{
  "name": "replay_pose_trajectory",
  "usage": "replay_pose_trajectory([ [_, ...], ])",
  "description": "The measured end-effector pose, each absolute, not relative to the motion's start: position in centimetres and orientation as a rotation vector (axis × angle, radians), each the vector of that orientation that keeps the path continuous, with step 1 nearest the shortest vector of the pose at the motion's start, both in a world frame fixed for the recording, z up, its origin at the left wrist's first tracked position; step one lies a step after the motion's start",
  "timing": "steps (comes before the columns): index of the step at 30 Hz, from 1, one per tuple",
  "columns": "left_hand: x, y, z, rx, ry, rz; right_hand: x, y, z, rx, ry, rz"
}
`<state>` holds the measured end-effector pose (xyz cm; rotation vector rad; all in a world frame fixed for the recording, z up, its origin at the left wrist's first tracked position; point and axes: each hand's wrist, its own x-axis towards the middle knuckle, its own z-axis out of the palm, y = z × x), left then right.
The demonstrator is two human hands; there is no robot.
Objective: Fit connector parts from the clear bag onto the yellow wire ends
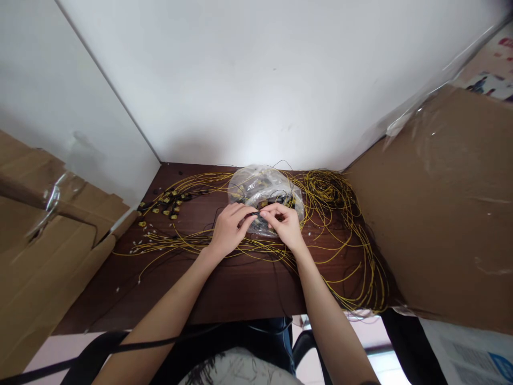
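Observation:
My left hand [230, 227] and my right hand [285, 224] meet over the middle of the table, both closed in a pinch. Between their fingertips is a thin black cable end [254, 214]; its fine details are too small to make out. Right behind and below the hands lies a clear plastic bag [260, 179] with small black and yellow parts in it. Yellow wires [256, 245] pass under my wrists. Their white-tipped ends [150, 235] fan out to the left of my left hand.
Black connectors with yellow ends [170, 203] lie in a cluster at the left. A coil of yellow wire [324, 186] sits at the back right. Cardboard walls [441, 203] flank the brown table [168, 299], and a white panel [256, 85] rises behind it.

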<state>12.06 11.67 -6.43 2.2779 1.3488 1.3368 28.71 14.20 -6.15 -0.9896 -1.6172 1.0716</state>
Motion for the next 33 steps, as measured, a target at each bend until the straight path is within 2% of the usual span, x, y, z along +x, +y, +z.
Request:
replay_pose_trajectory([
  [33,11.49,11.86,-7.03,2.286,1.323,1.338,28.87,14.40,-6.26,-0.968,-1.636,1.145],
])
